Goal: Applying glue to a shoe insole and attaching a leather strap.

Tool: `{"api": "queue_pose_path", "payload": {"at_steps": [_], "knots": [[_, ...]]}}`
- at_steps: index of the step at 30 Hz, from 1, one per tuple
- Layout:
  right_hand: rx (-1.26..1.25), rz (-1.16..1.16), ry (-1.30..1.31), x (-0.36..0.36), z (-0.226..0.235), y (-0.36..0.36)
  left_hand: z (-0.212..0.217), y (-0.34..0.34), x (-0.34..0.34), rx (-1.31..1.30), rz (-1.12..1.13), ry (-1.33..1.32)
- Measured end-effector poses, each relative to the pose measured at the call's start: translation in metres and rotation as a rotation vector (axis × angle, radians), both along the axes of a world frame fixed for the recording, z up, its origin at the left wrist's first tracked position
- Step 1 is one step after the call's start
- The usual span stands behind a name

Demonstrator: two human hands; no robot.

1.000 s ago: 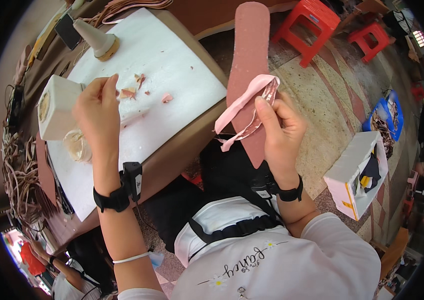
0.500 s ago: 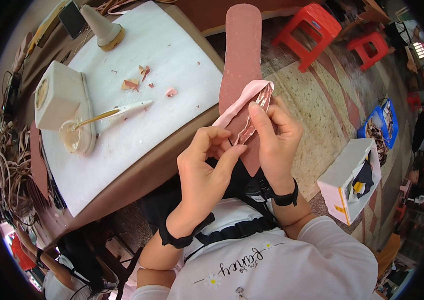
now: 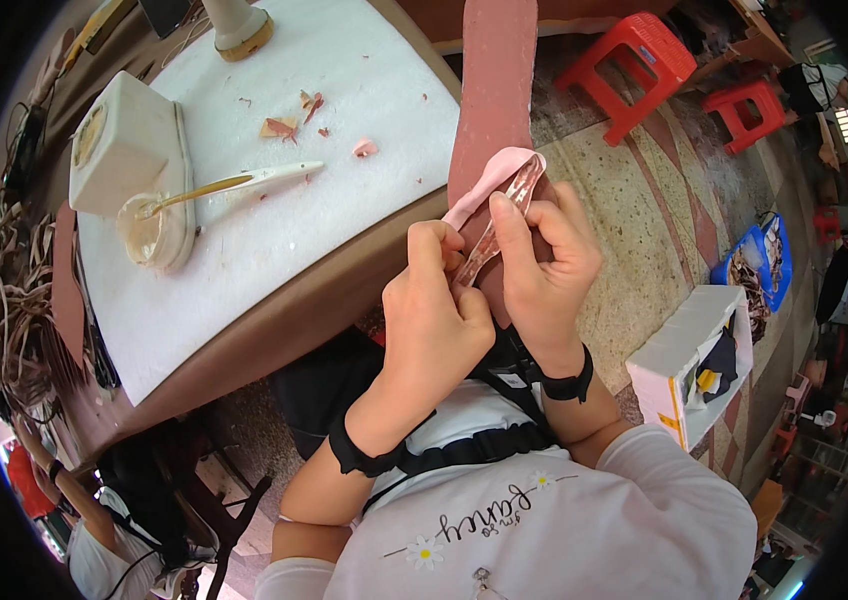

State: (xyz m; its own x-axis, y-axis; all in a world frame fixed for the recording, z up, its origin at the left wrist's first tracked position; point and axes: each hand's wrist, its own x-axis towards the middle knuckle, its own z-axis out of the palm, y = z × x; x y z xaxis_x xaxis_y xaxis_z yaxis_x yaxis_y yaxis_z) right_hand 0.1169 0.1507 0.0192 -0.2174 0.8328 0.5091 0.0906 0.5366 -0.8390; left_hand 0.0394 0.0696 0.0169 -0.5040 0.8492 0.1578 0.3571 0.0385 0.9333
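A glossy pink strip (image 3: 504, 168) with a whitish-streaked underside is bent into a loop between my hands. My left hand (image 3: 436, 310) pinches its near end, with the back of the hand turned up and the fingertips partly hidden. My right hand (image 3: 549, 255) grips the streaked edge between thumb and bent fingers. Beneath both hands a long reddish-brown board (image 3: 496, 85) runs away from my lap past the table edge.
On the left, a white-topped table (image 3: 364, 80) holds a white block-shaped container (image 3: 129, 140), a glue pot (image 3: 156, 240) with a brush (image 3: 206, 188) across it, and pink scraps (image 3: 364, 148). Red stools (image 3: 634, 65) and a white box (image 3: 674, 370) stand right. Another person (image 3: 109, 530) is lower left.
My left hand has rolled over and moved slightly up and right along the strip. The right hand keeps its grip nearly in place. The whole view has shifted a little.
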Motion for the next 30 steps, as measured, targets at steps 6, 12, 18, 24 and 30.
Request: {"api": "queue_pose_path", "payload": {"at_steps": [6,12,18,24,30], "knots": [[0.086,-0.103,-0.072,0.01,-0.002,0.009,-0.005,-0.011,-0.005,-0.088,-0.002,-0.064],[0.01,-0.136,0.031,0.021,0.006,0.014,0.0,-0.028,-0.026,-0.094,-0.221,-0.777],[0.053,-0.127,0.009,0.032,0.006,0.006,0.003,-0.045,-0.028,-0.177,-0.332,-0.874],[0.046,-0.145,0.012,0.04,0.009,-0.005,0.005,-0.063,-0.026,-0.122,-0.363,-0.975],[0.059,-0.158,-0.011,0.043,0.007,-0.011,0.012,-0.077,-0.028,-0.133,-0.428,-1.034]]}}
